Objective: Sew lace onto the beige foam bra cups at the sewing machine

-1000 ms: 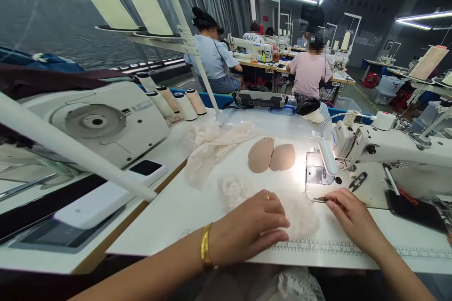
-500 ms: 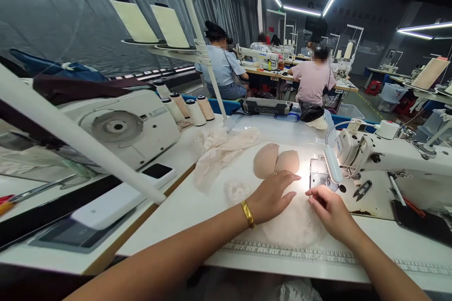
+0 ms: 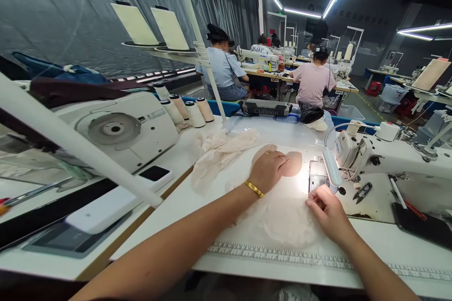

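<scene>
My left hand (image 3: pixel 269 167), with a gold bangle and ring, lies over the left of two beige bra cups (image 3: pixel 291 163); its fingers curl down onto that cup. A pale lace piece (image 3: pixel 286 225) lies flat on the white table (image 3: pixel 388 249) in front of me. My right hand (image 3: pixel 326 210) rests on the right edge of the lace, fingers bent and pressed down, close to the needle plate (image 3: pixel 317 175) of the white sewing machine (image 3: pixel 388 155).
A heap of cream lace fabric (image 3: pixel 219 149) lies at the left. Thread cones (image 3: pixel 187 112) and another machine (image 3: pixel 116 127) stand further left. Snips (image 3: pixel 362 191) and a dark phone (image 3: pixel 420 223) lie on the machine bed. Two people sit at machines beyond.
My left hand has left the lace and moved forward onto the left bra cup. My right hand has slid from the machine bed's edge onto the lace.
</scene>
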A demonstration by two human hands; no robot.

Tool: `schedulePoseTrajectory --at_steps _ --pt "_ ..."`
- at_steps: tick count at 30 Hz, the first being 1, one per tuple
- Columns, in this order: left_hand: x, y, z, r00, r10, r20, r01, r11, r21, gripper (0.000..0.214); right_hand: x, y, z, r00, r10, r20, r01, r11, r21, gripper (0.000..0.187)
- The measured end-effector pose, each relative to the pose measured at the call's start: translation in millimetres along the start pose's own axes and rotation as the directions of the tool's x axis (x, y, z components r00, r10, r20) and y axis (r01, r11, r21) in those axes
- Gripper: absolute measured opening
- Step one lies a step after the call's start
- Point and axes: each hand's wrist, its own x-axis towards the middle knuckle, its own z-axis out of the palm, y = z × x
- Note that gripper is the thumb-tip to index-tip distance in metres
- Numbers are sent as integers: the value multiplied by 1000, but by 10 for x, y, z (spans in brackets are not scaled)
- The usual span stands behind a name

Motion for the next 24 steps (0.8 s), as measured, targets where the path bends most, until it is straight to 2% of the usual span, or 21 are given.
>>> schedulePoseTrajectory --at_steps 2,4,5,8,9,11,14,16,19,22,24 --pt "-42 82 -137 993 -71 -90 68 997 -33 15 -4 -32 -30 997 75 -8 -74 993 88 17" --pt "-131 194 -279 976 -194 -100 173 966 -191 8 0 -58 -51 986 168 11 -167 968 185 19" --pt "-195 260 -341 963 -264 -49 237 922 -307 2 5 -67 -59 978 205 28 -206 951 230 20" --pt "-441 469 -453 896 -394 206 438 705 -558 11 25 -75 -77 960 271 76 -281 906 316 24" --pt "-529 531 -459 878 -401 264 477 668 -572 12 30 -73 -83 953 289 92 -303 893 334 26" --pt "-686 627 -421 864 -387 322 503 662 -556 11 33 -65 -94 937 328 124 -350 865 358 30" --pt "-833 677 -272 886 -330 324 455 750 -480 5 22 -48 -115 927 342 155 -376 848 373 37" --pt "-866 662 -152 909 -303 287 402 818 -411 3 8 -42 -128 936 304 175 -350 852 390 42" --pt "-845 632 -38 945 -239 224 302 900 -314 4 -19 -66 -140 958 229 171 -277 892 357 35" --pt "-761 635 -73 986 -38 161 84 952 -294 18 -56 -145 -142 984 143 102 -165 951 262 20" --pt "-676 627 -158 969 123 216 -37 931 -362 40 -88 -214 -150 995 55 84 -73 969 235 14"
